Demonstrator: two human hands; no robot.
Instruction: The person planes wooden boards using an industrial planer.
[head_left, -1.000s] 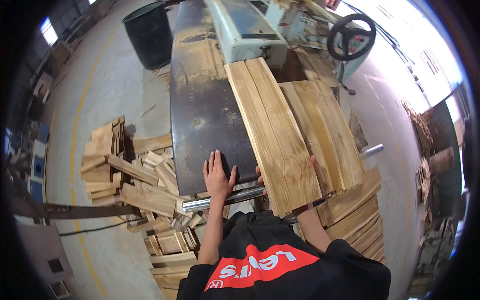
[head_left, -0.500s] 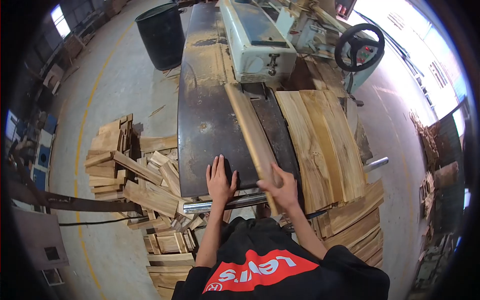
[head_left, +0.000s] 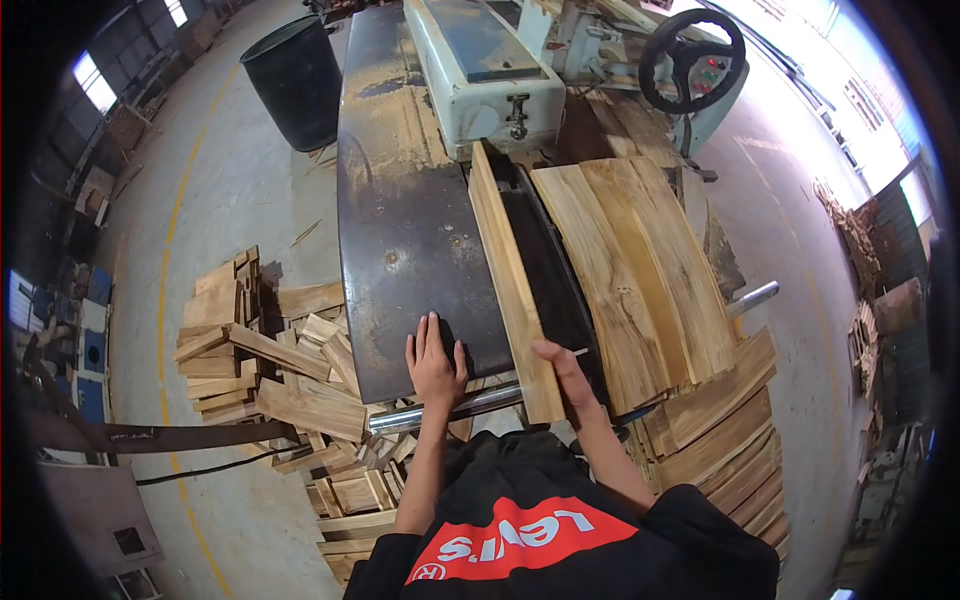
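Observation:
My left hand (head_left: pixel 436 362) lies flat near the front edge of the dark metal table (head_left: pixel 410 290), fingers stretched forward. My right hand (head_left: pixel 572 382) is at the near end of a long narrow board (head_left: pixel 512 290), its thumb on the board's right side and its other fingers largely hidden. The board stands on its edge, wide face towards the left, its far end close to the pale green machine housing (head_left: pixel 500 115). To the right of it, wide boards (head_left: pixel 635 280) lie side by side.
Offcuts (head_left: pixel 300 370) are heaped on the floor at the left, and more boards (head_left: pixel 715 430) are stacked at the lower right. A metal roller (head_left: pixel 450 405) runs along the table's front. Beyond stand a black barrel (head_left: pixel 292 85) and a black handwheel (head_left: pixel 692 62).
The narrow board has turned so that its wide face shows to the left. My right hand has shifted down to the board's right side. The view has shifted slightly.

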